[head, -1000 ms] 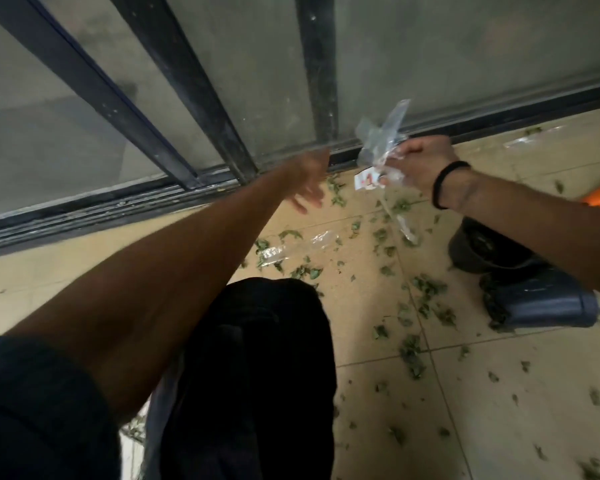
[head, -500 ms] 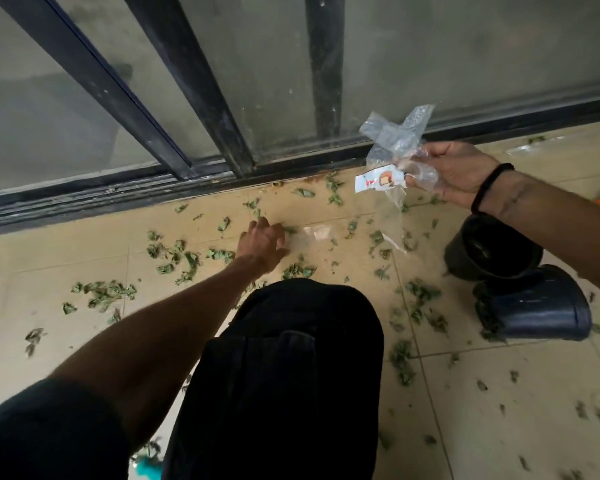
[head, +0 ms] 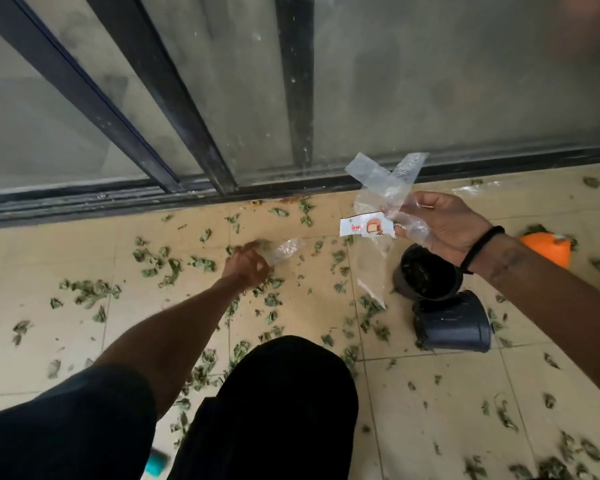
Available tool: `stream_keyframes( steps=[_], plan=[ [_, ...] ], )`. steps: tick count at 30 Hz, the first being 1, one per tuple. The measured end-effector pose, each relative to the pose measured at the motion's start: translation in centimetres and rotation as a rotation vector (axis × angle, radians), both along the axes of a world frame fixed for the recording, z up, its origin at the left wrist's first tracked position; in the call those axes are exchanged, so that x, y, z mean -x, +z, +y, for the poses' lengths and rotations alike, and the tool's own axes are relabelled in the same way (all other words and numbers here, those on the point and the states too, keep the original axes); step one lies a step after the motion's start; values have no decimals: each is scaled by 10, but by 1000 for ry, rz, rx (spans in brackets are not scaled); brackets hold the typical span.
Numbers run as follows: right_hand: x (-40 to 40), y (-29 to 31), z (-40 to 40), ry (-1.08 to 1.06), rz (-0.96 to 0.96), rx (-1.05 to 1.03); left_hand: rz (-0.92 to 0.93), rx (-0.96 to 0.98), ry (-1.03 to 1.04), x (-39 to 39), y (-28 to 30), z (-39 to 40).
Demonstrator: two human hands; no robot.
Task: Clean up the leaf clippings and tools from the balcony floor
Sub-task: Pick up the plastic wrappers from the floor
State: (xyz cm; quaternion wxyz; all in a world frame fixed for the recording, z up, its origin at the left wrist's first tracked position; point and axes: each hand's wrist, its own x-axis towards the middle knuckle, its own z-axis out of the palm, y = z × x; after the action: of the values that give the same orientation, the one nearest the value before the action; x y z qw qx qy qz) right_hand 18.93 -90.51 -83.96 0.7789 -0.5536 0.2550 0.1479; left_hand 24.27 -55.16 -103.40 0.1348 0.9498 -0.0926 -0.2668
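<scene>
Green leaf clippings [head: 94, 291] lie scattered over the beige tiled balcony floor [head: 430, 393]. My right hand [head: 444, 225] is raised, palm toward me, and grips a crumpled clear plastic bag [head: 383, 183] with a small white printed label [head: 366, 226]. Low at the floor, my left hand [head: 248, 263] is blurred, with fingers curled at a small clear plastic scrap [head: 286, 249] among the leaves. Whether it has hold of the scrap is unclear. A black band sits on my right wrist.
Two black plant pots stand right of centre: one upright [head: 426, 275], one on its side [head: 452, 322]. An orange object [head: 548, 247] lies behind my right forearm. A black-framed glass sliding door [head: 291, 98] borders the floor. My dark-clothed knee [head: 278, 403] fills the bottom centre.
My left hand dropped from beside the bag to the floor and now sits at the plastic scrap. My right hand turned palm toward me, still holding the bag.
</scene>
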Motion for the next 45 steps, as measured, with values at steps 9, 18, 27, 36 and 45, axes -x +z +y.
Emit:
stream_keyframes(
  steps=[9, 18, 27, 36, 45],
  plan=[
    [24, -14, 9, -233, 113, -90, -281, -119, -61, 25, -5, -15],
    [53, 106, 23, -256, 225, -152, -373, 424, 544, 53, 188, -46],
    [79, 347, 80, 40, 319, 49, 402, 1147, 969, 130, 479, -94],
    [195, 521, 191, 60, 320, 286, 297, 747, 576, 228, 650, -29],
    [318, 558, 331, -247, 467, 463, 245, 859, 589, 314, 722, 95]
  ],
)
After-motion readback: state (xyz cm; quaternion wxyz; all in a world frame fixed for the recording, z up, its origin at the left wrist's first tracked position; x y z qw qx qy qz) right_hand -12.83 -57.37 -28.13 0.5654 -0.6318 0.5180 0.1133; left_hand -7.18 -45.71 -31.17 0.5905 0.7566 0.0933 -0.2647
